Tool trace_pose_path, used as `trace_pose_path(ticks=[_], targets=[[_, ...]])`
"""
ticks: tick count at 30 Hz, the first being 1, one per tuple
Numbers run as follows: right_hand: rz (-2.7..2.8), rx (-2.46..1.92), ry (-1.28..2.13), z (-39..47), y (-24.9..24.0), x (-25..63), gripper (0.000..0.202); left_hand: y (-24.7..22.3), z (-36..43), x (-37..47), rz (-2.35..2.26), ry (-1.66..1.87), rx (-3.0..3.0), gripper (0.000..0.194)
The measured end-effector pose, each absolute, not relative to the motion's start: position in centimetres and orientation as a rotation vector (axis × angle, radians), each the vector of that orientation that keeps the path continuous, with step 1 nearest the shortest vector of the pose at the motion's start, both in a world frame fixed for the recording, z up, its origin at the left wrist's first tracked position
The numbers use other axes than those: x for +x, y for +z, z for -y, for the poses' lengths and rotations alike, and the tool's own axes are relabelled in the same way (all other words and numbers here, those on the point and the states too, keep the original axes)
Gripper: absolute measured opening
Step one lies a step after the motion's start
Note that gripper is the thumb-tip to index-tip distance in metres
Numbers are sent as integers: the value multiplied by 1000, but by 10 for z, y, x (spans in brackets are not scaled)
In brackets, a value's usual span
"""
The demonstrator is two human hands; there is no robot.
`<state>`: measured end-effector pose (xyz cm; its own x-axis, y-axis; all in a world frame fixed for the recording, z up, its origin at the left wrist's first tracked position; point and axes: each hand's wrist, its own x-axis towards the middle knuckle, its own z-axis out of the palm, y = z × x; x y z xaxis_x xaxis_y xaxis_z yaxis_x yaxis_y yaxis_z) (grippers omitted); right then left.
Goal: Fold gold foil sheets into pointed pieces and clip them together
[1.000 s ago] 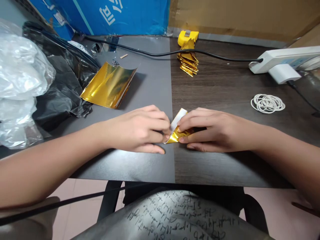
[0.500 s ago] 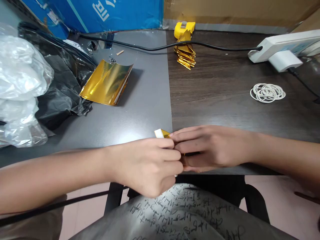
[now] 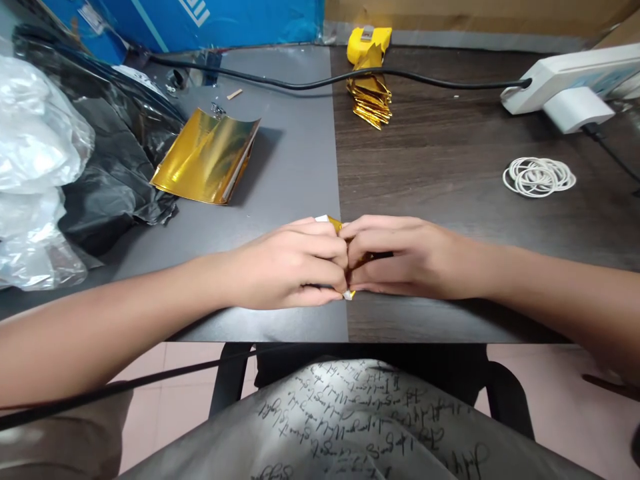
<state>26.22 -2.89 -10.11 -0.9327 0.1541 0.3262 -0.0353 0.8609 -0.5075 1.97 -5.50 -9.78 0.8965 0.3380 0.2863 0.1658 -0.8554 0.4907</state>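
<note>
Close to the table's front edge, my left hand [image 3: 295, 263] and my right hand [image 3: 407, 257] meet with fingers curled together. Both are closed on a small piece of gold foil paper [image 3: 335, 223]. A gold and white corner shows above the fingers, and a small tip pokes out below them; the rest is hidden. Beyond my left hand lies a stack of gold foil paper sheets [image 3: 205, 157], slightly curled. Folded gold foil pieces [image 3: 371, 100] lie in a pile at the back, against a yellow tape measure [image 3: 369, 45].
A black cable [image 3: 295, 85] crosses the table to a white power strip [image 3: 575, 77] at the right. White rubber bands [image 3: 539, 177] lie in front of it. Black plastic [image 3: 113, 147] and clear plastic bags [image 3: 40, 133] crowd the left. A blue box [image 3: 250, 23] stands behind.
Both hands have moved up the view, away from the table's front edge, with the foil paper between them. My left hand has turned, its thumb now lying along the lower side.
</note>
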Motion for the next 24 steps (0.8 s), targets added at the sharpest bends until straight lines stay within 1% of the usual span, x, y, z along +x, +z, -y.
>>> trace_pose_path(ticks=[7,11,16,21,24], targets=[[2771,101,679,26,-98,268,22,-98,58,20,-467,435,2584,22],[2859,117,636,25,-94,271,21,-98,60,22,-472,449,2590,20],[2849,120,675,26,-93,271,26,-98,61,24,-480,491,2574,15],[2822,147,702,25,-95,272,25,-98,59,23,-438,447,2589,21],[2823,146,685,25,-95,273,26,-98,59,23,-442,446,2598,20]])
